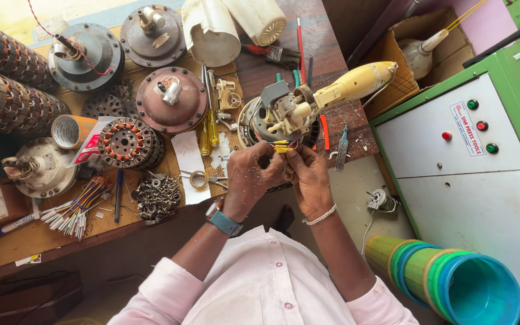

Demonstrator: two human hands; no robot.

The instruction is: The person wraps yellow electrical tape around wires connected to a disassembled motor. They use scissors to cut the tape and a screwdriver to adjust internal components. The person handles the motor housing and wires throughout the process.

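A fan motor [284, 114] with a cream oscillation housing [356, 84] lies at the edge of the wooden workbench [7, 244]. Yellow-sleeved wires [284, 147] hang from the motor's front. My left hand [251, 174], with a watch on its wrist, pinches these wires from the left. My right hand [308, 174], wearing a bracelet, pinches the same wires from the right. Both hands meet just below the motor, fingertips touching the wire ends.
Round motor covers [170, 99] and wound stators [129, 141] crowd the bench's left. Screwdrivers [207, 129], scissors [203, 179], a pile of screws [156, 197], a wire bundle [73, 210] and tape [68, 131] lie nearby. A green press machine [470, 162] and stacked plastic tubs [452, 277] stand right.
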